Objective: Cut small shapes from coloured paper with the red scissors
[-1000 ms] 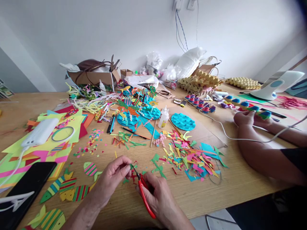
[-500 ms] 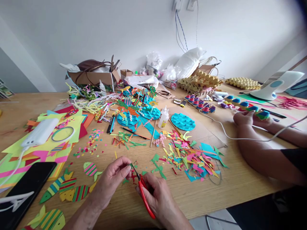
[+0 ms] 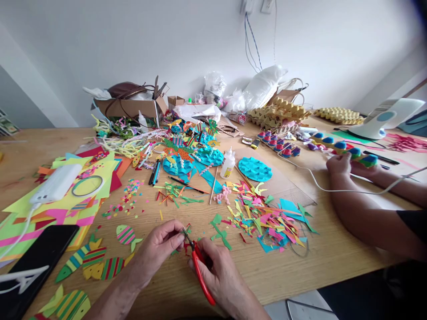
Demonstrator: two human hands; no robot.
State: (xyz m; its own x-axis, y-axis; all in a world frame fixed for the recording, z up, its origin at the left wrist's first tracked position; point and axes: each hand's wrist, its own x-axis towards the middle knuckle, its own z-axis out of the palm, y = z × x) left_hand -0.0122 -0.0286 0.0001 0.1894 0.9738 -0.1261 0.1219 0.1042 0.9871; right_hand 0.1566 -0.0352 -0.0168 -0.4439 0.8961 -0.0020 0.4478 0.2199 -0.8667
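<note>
My right hand (image 3: 218, 266) is closed round the red handles of a pair of small scissors (image 3: 202, 275). Their narrow dark blades point up and left, with the tips close to the fingertips of my left hand (image 3: 163, 244). That hand is pinched; whatever sits between thumb and finger is too small and covered to make out. Small red and green paper scraps (image 3: 187, 249) lie on the table just beyond the blades. Left of my left hand are several striped paper fish, one pink and green (image 3: 125, 234), another red and green (image 3: 115, 268).
Paper offcuts (image 3: 267, 220) are heaped to the right, behind them a glue bottle (image 3: 228, 164) and a blue painted carton piece (image 3: 255, 169). At left lie coloured sheets (image 3: 100, 178) and a black phone (image 3: 43, 266). Another person's hands (image 3: 350, 164) hold a painted egg-carton strip (image 3: 340, 146).
The scissors and both my hands have barely shifted. The small green bit seen at my left fingertips earlier no longer shows there. At right, the other person's hands have moved very slightly.
</note>
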